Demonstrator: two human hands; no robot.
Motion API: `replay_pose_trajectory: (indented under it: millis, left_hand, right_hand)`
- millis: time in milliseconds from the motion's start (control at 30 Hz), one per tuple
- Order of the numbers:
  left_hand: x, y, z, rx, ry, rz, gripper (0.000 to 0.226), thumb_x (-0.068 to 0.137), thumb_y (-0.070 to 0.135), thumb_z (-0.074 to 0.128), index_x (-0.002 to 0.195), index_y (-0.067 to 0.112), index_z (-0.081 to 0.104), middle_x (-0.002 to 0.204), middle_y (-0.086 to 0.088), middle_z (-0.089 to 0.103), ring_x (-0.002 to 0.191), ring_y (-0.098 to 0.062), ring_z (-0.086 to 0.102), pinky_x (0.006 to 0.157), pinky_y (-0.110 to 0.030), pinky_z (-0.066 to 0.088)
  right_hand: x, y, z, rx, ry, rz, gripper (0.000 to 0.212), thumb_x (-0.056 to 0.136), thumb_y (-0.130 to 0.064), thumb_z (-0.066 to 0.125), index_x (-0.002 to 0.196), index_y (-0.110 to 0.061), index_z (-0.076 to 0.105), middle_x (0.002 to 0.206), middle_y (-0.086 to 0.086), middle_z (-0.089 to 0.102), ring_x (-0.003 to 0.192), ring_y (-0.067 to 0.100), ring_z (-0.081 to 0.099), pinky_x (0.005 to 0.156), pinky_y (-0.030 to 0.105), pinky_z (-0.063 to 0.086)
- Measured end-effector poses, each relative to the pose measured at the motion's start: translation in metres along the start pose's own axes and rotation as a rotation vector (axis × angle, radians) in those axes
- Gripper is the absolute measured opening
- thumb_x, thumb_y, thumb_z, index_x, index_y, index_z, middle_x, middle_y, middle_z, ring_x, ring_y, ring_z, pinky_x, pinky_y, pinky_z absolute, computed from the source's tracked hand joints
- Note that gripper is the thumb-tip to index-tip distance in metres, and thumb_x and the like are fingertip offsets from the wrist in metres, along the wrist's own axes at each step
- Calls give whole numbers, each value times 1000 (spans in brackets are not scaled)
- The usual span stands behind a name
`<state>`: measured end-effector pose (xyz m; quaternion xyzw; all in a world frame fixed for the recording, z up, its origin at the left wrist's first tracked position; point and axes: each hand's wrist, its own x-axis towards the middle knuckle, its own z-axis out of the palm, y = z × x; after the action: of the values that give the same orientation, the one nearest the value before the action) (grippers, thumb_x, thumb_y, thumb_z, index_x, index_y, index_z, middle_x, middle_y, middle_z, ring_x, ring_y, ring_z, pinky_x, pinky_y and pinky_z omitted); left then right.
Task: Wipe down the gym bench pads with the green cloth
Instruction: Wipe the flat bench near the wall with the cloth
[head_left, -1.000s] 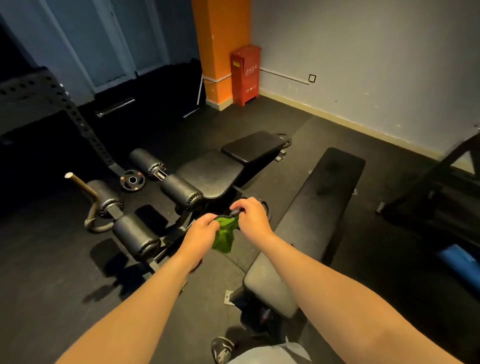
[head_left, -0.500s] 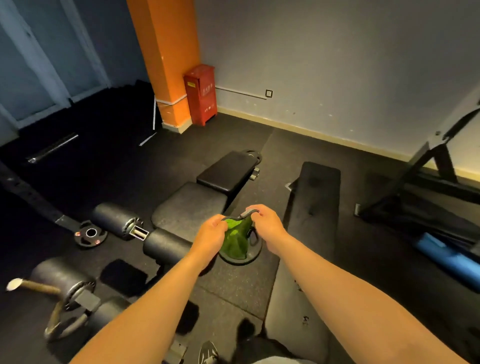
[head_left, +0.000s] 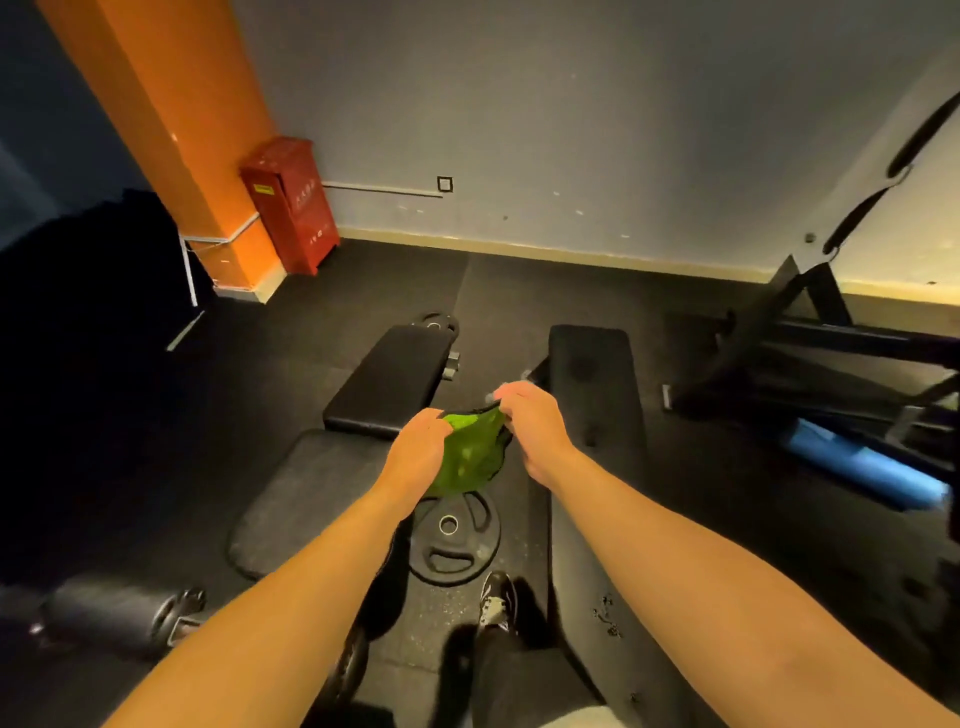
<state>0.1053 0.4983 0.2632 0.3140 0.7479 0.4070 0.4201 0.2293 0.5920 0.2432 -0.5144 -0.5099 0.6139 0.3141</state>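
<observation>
The green cloth (head_left: 470, 454) hangs bunched between both hands, in mid-air above the floor between two benches. My left hand (head_left: 418, 449) grips its left edge and my right hand (head_left: 535, 423) pinches its top right corner. A long flat black bench pad (head_left: 592, 395) runs away from me on the right. On the left lies an adjustable bench with a back pad (head_left: 392, 382) and a seat pad (head_left: 311, 488), both black. The cloth touches neither bench.
A black weight plate (head_left: 454, 540) lies on the floor under the cloth, beside my shoe (head_left: 498, 597). Roller pads (head_left: 119, 613) sit at lower left. A black rack frame (head_left: 810, 332) and a blue roller (head_left: 862, 467) stand to the right. An orange pillar (head_left: 171, 119) and red cabinet (head_left: 291, 202) stand at the back.
My view has swung right and moved forward, so the benches now lie straight ahead. Both hands have kept hold of the cloth and spread it slightly wider.
</observation>
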Motion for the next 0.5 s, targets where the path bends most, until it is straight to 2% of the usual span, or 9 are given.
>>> replay_pose_trajectory:
  millis: [133,200,233,267,300,333,367,433,500]
  left_hand:
    - [85,30,17,-39,-44,32,19,98,15,44,91,15,61,92,-6,62,88,-21,58,74,-34,43]
    - [130,56,30,-76,-92,27,20,98,13,45,91,18,63,89,-2,64,86,-17,59,72,-30,45]
    - [146,67,36,-97,-112,19,19,98,13,46,99,18,65,94,0,66,88,-13,60,74,-27,47]
    - [164,74,43,-117,-124,5,24,96,17,49,113,18,65,107,-2,68,96,-12,62,83,-28,50]
    - [181,85,49,-136,-140,-11,37,94,22,51,129,19,61,124,-4,66,108,-15,62,96,-33,51]
    - [198,95,56,-146,-156,-18,48,92,25,51,140,21,54,137,-4,59,119,-19,58,105,-37,47]
    - [215,107,64,-146,-169,-13,49,95,25,49,143,20,51,141,-2,54,125,-20,54,108,-37,43]
    - [230,128,72,-133,-161,24,39,100,21,45,138,19,55,134,-1,56,118,-17,53,97,-31,43]
    - [252,148,87,-142,-192,77,27,101,19,42,120,15,62,116,-3,62,100,-12,56,80,-27,42]
  right_hand:
    - [73,-31,-5,113,35,-7,25,81,3,45,75,-13,62,80,-2,59,73,14,51,62,23,42]
    - [118,-48,-13,153,58,-8,25,81,-1,44,75,-16,63,80,-2,59,73,14,51,62,24,41]
    - [136,-55,-18,149,68,-13,27,81,-3,44,75,-19,65,83,-1,60,77,16,52,66,27,41]
    - [152,-62,-23,133,72,-20,29,81,-3,43,76,-19,66,86,0,61,81,18,54,69,29,41]
    - [170,-70,-28,121,71,-35,30,82,-2,43,77,-19,67,90,1,63,85,20,55,73,32,43]
    - [187,-79,-33,104,76,-47,30,83,0,43,80,-16,69,93,1,64,89,21,58,78,34,45]
    - [204,-87,-41,76,85,-58,31,85,0,43,84,-15,70,96,1,66,94,22,59,84,35,47]
    - [224,-99,-50,-6,86,-70,34,91,-1,42,93,-16,72,106,-1,66,103,20,60,93,36,48]
    - [248,-110,-64,-31,99,-77,40,96,-6,40,99,-28,73,115,-3,63,108,17,58,98,37,49]
